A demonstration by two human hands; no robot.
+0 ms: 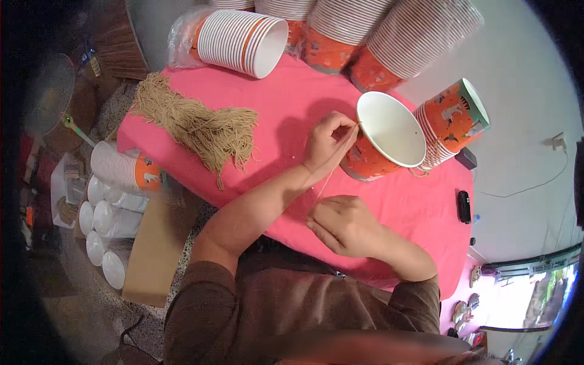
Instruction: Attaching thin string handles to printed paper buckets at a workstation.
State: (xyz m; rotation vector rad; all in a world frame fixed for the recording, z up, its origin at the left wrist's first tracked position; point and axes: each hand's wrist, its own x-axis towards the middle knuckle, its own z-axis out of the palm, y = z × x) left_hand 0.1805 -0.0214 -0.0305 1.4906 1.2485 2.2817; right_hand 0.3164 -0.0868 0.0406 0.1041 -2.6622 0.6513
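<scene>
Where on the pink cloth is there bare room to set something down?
Pink cloth shows mostly bare between the tan yarn bundle and left hand, and between the right hand and black object. Crowded: around the orange bucket and neighbouring cups; wrapped stacks behind.

A home room doubling as a small workshop, it seems: stacked tubs (347, 30) line the top of the frame, cords (198, 126) lie upper left on a cloth-covered table (304, 91), and shoes (460, 312) sit near a bright opening (505, 301) lower right.
</scene>
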